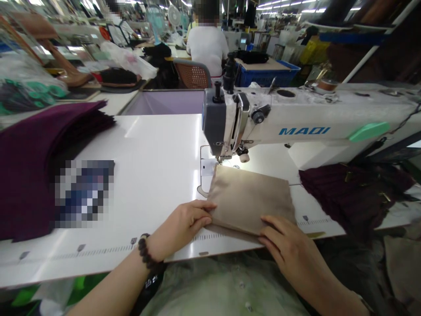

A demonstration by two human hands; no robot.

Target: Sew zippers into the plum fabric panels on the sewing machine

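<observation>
A folded beige fabric piece (250,197) lies on the white sewing table (154,175), its far corner under the needle of the white sewing machine (296,118). My left hand (184,224) grips the piece's near left corner, thumb on top and fingers closed around the edge. My right hand (286,245) pinches the near right corner, fingers curled onto the cloth. A dark bead bracelet (146,252) is on my left wrist.
A stack of purple fabric (29,166) lies at the left. Dark maroon fabric (351,188) is heaped to the right of the machine. A blurred patch (85,188) sits on the table. A seated person in a white top (207,44) works at the back.
</observation>
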